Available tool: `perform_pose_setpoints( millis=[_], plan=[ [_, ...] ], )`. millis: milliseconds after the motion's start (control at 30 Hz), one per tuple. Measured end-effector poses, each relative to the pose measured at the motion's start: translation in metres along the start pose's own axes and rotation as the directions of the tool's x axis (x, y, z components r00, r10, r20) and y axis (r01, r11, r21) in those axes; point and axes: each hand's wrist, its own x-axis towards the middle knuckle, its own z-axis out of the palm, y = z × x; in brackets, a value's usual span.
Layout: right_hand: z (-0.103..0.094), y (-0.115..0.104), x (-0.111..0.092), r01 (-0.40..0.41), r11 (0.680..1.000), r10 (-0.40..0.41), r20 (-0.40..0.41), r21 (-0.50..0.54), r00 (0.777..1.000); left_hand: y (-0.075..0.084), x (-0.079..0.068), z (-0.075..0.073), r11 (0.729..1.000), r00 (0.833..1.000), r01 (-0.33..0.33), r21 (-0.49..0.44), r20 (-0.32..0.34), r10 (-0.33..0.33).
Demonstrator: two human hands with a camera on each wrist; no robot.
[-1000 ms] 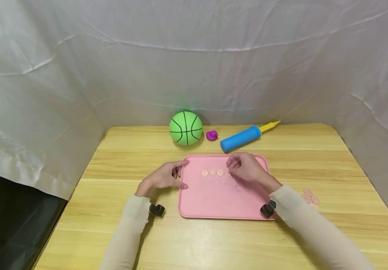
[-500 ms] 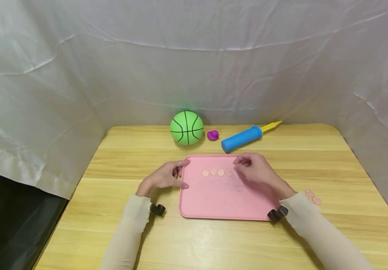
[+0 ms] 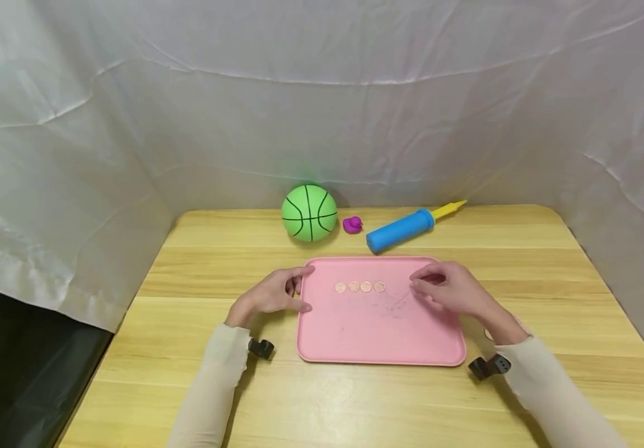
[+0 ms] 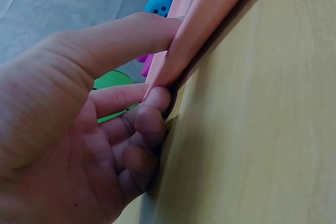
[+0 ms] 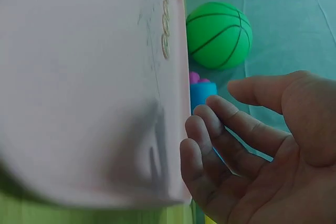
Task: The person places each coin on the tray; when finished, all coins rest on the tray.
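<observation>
A pink tray [image 3: 374, 339] lies on the wooden table, with several copper-coloured coins [image 3: 353, 287] in a row on its upper left part. My left hand [image 3: 270, 291] holds the tray's left edge, thumb and index finger over the rim. In the left wrist view its other fingers [image 4: 149, 121] curl against the outside of that edge. Over the right part of the tray hovers my right hand [image 3: 450, 289], its fingers loosely bent. Nothing sits between thumb and fingertips in the right wrist view, where a shadow falls on the tray.
Behind the tray are a green ball [image 3: 309, 213] with black lines, a purple toy duck [image 3: 352, 224] and a blue hand pump [image 3: 400, 230] with a yellow nozzle. More coins [image 3: 488, 335] lie right of the tray, mostly hidden by my right wrist. Grey cloth [image 3: 322, 124] hangs behind the table.
My right hand has let go of the last coin in the row and moved right across the tray, its wrist now covering the loose coins. My left hand has stayed put.
</observation>
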Motion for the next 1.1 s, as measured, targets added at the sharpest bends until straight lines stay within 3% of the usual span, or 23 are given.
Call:
perform_pose_setpoints(
  millis=[233, 767, 1100],
  plan=[
    [-0.015, 0.007, -0.013, -0.045, 0.999, 0.045, -0.003, 0.016, 0.999, -0.002, -0.002, -0.001, 1.0, 1.0, 0.012, 0.011, -0.013, -0.012],
    [-0.05, 0.032, -0.046, -0.045, 0.983, 0.031, -0.079, -0.177, 0.996, -0.002, 0.003, -0.001, 1.0, 1.0, -0.001, 0.023, 0.0, 0.001],
    [-0.069, 0.048, -0.062, -0.019, 0.984, 0.003, -0.088, -0.178, 0.996, -0.001, 0.002, 0.001, 1.0, 1.0, 0.002, 0.02, -0.004, -0.002]
  ],
)
